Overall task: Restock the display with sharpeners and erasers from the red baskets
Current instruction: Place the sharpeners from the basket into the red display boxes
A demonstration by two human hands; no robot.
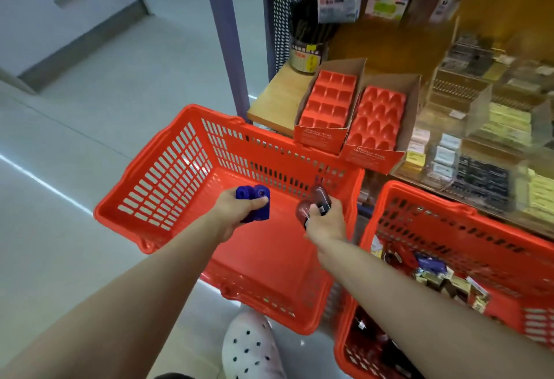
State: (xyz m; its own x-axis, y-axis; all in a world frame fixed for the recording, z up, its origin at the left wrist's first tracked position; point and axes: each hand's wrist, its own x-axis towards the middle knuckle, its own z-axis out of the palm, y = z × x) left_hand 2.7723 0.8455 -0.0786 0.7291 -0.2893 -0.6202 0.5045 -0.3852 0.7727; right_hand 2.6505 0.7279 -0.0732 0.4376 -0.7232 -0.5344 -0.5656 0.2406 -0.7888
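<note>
Nearest you, a white shoe (251,348) stands on the floor below the left basket (168,169). Over that basket's bare bottom your left hand (236,213) grips two blue sharpeners (254,203), thumb curled across them, and your right hand (326,222) clutches two dark red sharpeners (314,204) — blurred. The right basket (419,213) holds mixed small packs along its near side. Beyond, at the shelf's (269,103) front edge, two red display trays (326,103) sit side by side — pockets unfilled.
</note>
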